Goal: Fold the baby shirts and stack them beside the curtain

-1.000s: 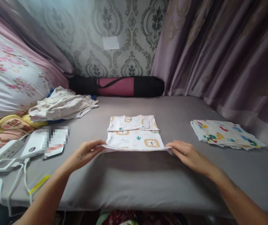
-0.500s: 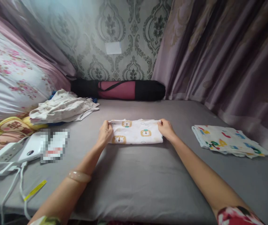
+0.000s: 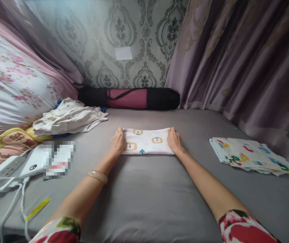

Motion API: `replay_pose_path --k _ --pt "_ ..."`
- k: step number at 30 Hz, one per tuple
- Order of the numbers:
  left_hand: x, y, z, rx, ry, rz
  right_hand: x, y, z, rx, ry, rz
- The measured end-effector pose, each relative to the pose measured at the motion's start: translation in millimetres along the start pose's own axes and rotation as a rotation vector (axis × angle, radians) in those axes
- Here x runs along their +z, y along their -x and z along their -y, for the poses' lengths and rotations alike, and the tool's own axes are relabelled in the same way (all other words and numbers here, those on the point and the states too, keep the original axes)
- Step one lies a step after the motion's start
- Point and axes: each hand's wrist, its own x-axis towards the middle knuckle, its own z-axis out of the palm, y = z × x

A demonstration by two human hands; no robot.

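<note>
A white cloth printed with yellow lion faces (image 3: pixel 148 142) lies folded into a flat rectangle in the middle of the grey bed sheet (image 3: pixel 144 189). My left hand (image 3: pixel 118 141) grips its left end, with the fingers curled round the far left corner. At the opposite end my right hand (image 3: pixel 174 141) pinches the far right corner in the same way. Between the two hands the cloth is stretched fairly straight. Its underside and the fingertips beneath it are hidden.
Folded cloths with colourful prints (image 3: pixel 253 155) lie to the right. At the left are a crumpled pale garment (image 3: pixel 68 116), a power strip (image 3: pixel 4 168) with white cables, a power bank (image 3: pixel 36 162) and a yellow strip (image 3: pixel 37 209). A black and maroon roll bag (image 3: pixel 128 98) rests along the wall.
Both hands have shifted slightly inward over the cloth's ends and curled more around them. The cloth's far edge now looks straighter. The forearms have come forward, showing more of the flowered sleeves.
</note>
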Motion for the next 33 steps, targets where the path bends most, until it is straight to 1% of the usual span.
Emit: replay_pose_path --k 5,12,16,23,25,28,31,33 --pt "3.9 -3 -1 -0.024 -0.032 0.023 2 -1 2 0.01 0.043 0.014" --pt "9.4 -11 -1 -0.041 -0.061 0.06 1 -4 4 0.053 0.07 0.096" --pt "11.1 -15 -1 -0.051 -0.072 0.061 3 -8 3 0.072 0.084 0.095" --pt "18.1 -18 1 -0.121 -0.028 0.036 9 -12 3 0.149 0.046 0.063" --pt "18.1 -20 2 -0.156 -0.001 0.028 7 -16 2 0.174 -0.02 0.071" --pt "12.9 -25 9 -0.208 0.112 0.059 0 -22 -5 0.194 -0.233 0.143" --pt "3.4 -26 27 -0.231 0.261 0.097 -12 -18 -20 0.206 -0.387 0.209" --pt "-3.7 -20 43 -0.199 0.316 0.069 -20 -7 -33 0.228 -0.502 0.226"
